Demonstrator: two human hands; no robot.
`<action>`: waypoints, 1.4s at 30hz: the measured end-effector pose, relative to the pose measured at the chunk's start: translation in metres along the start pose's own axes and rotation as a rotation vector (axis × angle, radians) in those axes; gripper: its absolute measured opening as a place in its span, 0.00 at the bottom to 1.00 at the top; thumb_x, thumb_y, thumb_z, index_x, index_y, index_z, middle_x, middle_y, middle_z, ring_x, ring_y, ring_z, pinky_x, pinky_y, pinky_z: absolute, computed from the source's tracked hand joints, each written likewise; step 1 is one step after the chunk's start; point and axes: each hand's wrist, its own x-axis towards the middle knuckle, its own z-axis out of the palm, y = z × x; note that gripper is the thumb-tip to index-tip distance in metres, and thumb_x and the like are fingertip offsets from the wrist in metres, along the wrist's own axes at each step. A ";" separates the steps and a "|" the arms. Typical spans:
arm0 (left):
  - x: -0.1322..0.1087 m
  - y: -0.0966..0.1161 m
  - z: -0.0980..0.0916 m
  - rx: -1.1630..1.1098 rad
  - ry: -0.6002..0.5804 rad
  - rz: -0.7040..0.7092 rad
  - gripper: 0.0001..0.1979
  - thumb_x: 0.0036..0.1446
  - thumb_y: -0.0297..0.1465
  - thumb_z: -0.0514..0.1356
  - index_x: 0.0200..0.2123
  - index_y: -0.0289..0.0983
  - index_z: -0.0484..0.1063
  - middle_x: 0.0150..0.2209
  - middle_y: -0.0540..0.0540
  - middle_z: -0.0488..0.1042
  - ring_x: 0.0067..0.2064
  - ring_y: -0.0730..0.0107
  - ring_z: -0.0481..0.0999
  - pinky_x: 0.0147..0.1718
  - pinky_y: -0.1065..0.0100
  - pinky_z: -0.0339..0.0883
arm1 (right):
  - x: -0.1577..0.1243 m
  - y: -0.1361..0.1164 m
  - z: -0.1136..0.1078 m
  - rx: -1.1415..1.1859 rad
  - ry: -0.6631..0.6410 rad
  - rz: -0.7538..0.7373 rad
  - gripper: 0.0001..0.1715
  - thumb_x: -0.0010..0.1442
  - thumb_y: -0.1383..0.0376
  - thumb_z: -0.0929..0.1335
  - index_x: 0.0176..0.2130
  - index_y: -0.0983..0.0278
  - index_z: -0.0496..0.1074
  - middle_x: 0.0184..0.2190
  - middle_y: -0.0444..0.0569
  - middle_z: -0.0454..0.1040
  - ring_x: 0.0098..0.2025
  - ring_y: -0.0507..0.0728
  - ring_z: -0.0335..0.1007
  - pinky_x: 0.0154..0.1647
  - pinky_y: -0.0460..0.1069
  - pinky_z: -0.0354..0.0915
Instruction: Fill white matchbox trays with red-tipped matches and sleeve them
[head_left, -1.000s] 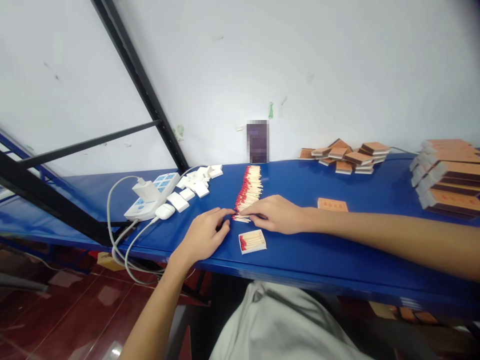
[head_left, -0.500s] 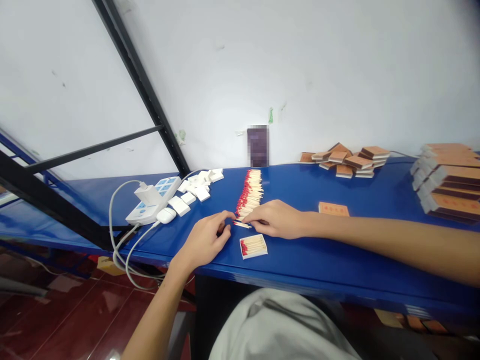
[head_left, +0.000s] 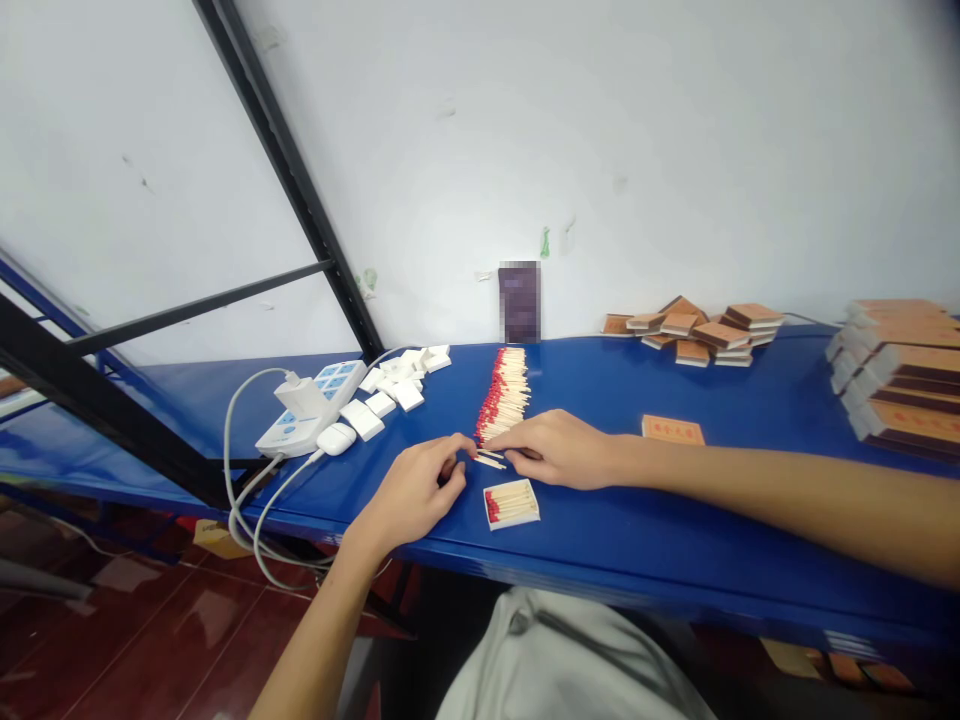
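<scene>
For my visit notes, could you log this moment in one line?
left hand: at red match heads; right hand: at match pile; white tray: matches inside

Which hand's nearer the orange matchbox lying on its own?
Right. The right hand is left of the matchbox, with its forearm passing in front; the left hand is farther left, past the row of matches.

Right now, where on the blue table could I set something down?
Two bare patches: one between the match row and the flat matchbox; another right of the tray, between the right forearm and the front edge of the table. It's crowded around the power strip and white pieces, and between the left hand and right hand, where loose matches lie.
</scene>
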 end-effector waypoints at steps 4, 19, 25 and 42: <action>0.001 0.000 0.000 -0.003 -0.006 -0.004 0.13 0.63 0.27 0.51 0.46 0.40 0.72 0.27 0.52 0.66 0.30 0.68 0.68 0.32 0.69 0.59 | 0.000 -0.002 -0.002 -0.016 0.000 0.023 0.21 0.65 0.67 0.62 0.53 0.60 0.75 0.41 0.49 0.81 0.37 0.55 0.76 0.36 0.46 0.62; 0.001 -0.003 0.002 0.004 0.008 -0.025 0.17 0.65 0.29 0.51 0.53 0.40 0.72 0.30 0.50 0.72 0.32 0.67 0.71 0.33 0.68 0.61 | 0.001 -0.003 -0.002 0.003 0.004 0.010 0.19 0.65 0.67 0.62 0.50 0.60 0.77 0.42 0.48 0.82 0.38 0.55 0.76 0.37 0.47 0.63; 0.002 -0.002 0.001 0.002 -0.007 -0.029 0.17 0.65 0.29 0.51 0.54 0.41 0.70 0.28 0.52 0.70 0.31 0.67 0.70 0.33 0.68 0.60 | 0.001 0.000 0.000 -0.020 0.015 0.010 0.19 0.65 0.67 0.62 0.51 0.60 0.77 0.43 0.48 0.81 0.39 0.56 0.77 0.37 0.47 0.63; 0.002 -0.001 0.002 0.011 -0.009 -0.053 0.15 0.66 0.31 0.51 0.54 0.42 0.70 0.28 0.52 0.69 0.30 0.68 0.69 0.33 0.68 0.58 | 0.001 0.000 0.000 -0.029 0.008 0.004 0.19 0.65 0.66 0.62 0.49 0.60 0.78 0.41 0.48 0.82 0.40 0.56 0.78 0.39 0.47 0.65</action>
